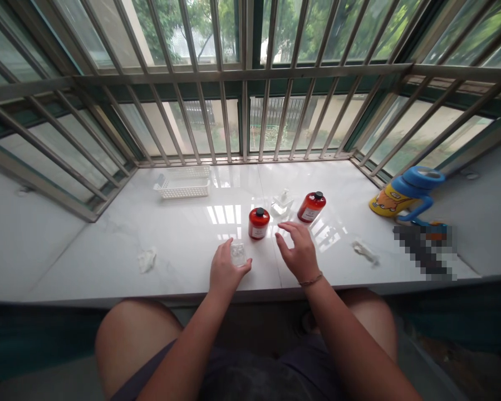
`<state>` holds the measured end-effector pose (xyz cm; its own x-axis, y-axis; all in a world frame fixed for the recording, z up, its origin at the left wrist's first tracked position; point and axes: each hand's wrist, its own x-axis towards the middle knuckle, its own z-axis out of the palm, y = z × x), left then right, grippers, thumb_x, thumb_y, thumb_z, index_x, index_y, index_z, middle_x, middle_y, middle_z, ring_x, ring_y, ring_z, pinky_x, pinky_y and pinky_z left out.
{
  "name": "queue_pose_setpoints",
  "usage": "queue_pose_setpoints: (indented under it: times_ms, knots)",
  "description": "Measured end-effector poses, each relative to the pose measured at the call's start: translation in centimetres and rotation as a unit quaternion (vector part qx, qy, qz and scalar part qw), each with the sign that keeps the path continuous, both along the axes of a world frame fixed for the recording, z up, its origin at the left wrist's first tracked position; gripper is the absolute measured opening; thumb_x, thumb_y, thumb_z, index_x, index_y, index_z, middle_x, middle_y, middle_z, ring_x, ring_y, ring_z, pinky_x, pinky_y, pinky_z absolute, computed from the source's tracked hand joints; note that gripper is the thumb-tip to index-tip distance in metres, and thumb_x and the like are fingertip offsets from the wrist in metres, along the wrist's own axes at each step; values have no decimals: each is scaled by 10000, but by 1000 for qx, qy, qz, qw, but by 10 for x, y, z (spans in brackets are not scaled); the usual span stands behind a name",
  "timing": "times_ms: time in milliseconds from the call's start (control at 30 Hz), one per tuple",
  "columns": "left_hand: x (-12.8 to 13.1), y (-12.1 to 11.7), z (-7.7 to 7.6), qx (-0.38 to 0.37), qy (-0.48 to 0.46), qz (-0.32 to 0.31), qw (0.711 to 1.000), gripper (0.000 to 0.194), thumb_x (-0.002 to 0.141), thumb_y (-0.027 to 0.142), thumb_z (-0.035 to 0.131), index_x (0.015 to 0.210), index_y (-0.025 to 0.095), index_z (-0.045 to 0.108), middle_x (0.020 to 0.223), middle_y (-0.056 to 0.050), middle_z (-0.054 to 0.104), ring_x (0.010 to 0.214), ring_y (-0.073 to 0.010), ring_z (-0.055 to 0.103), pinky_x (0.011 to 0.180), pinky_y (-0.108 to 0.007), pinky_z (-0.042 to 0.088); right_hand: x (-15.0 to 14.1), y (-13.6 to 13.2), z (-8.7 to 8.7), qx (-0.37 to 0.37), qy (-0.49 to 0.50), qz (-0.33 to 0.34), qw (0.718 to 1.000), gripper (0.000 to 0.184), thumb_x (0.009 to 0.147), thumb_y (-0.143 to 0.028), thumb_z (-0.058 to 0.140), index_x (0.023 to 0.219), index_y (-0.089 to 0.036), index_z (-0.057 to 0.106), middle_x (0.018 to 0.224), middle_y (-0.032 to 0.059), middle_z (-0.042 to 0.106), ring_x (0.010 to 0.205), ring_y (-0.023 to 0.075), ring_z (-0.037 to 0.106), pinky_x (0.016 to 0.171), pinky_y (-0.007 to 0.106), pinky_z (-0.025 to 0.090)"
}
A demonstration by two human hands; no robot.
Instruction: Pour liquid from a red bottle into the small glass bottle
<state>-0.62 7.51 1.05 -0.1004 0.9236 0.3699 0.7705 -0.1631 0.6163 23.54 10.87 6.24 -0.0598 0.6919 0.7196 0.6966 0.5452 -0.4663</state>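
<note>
Container (238,255), clear, in left hand (224,269); right hand (299,254) near red bottles (259,225).

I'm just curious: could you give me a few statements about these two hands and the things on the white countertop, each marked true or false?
1. The left hand holds a small, clear, squarish object. True.
2. A red see-through bottle with a black cap and a second one like it stand on the glossy white countertop. True.
3. The right hand is closed around a red bottle. False: it is open and holds nothing.
4. The white perforated plastic basket is at the right end, beside the blue-and-yellow bottle with a handle. False: the basket is at the back left; only that bottle is on the right.
</note>
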Motion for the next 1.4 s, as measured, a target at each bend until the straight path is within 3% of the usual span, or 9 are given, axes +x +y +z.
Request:
queue_pose_setpoints:
  times_ms: [200,333,533,700,867,1000,1133,1300,1400]
  knots:
    - [-13,22,2,-4,5,28,1000,760,786,398,855,1444,203,529,1317,-151,671,1236,-367,677,1057,-523,582,-50,47,23,-24,10,17,1000,320,1004,-316,684,1298,-191,665,1240,121,744,1158,286,659,1045,477,538]
    - [-27,35,3,-8,21,38,999,783,779,412,857,1455,191,527,1327,-166,677,1242,-370,675,1062,-517,572,-54,60,29,-69,1,13,998,161,973,-302,714,1094,-196,722,1060,88,775,994,273,683,936,443,555]
    - [-46,43,8,-64,71,21,995,941,784,566,877,1521,158,459,1475,-222,629,1406,-408,583,1274,-632,343,-31,18,46,-111,-31,61,992,79,973,-287,725,1033,-236,731,1007,60,788,942,260,715,857,413,564]
    - [-55,44,12,-119,69,-11,990,1079,846,701,777,1640,157,288,1676,-268,420,1591,-443,363,1295,-707,238,-10,-23,53,-124,-56,104,985,73,984,-253,723,1056,-265,716,1026,40,795,946,255,722,857,414,575]
    - [-58,37,39,-71,67,-16,995,1197,818,706,810,1680,147,196,1736,-307,274,1640,-476,228,1298,-730,200,-10,-43,46,-136,-23,81,987,197,992,-270,718,1185,-270,682,1084,57,767,999,261,727,894,427,601]
    - [-27,10,62,-2,-7,-121,993,1222,767,626,901,1696,264,195,1751,-205,313,1634,-396,300,1311,-607,323,-20,-51,37,-134,29,38,990,317,977,-340,745,1268,-262,644,1139,81,752,1041,277,742,922,443,623]
    - [33,-11,54,-83,-124,-216,965,1441,632,455,1014,1715,272,81,1694,-212,419,1540,-408,471,1236,-591,455,-29,-53,32,-124,38,33,991,332,990,-340,728,1299,-267,629,1153,88,753,1049,280,741,936,455,623]
    - [80,-8,35,-92,-219,-153,959,716,849,307,804,1483,213,486,1357,-152,715,1220,-315,725,1073,-512,583,-32,-55,30,-111,53,3,992,292,969,-319,759,1238,-278,651,1122,63,753,1032,267,736,928,445,621]
    - [80,-7,36,-91,-222,-129,962,619,801,326,850,1340,221,564,1302,-128,730,1187,-322,727,1034,-506,590,-27,-55,26,-136,78,-10,988,248,950,-315,779,1168,-288,663,1077,37,762,990,262,748,897,439,635]
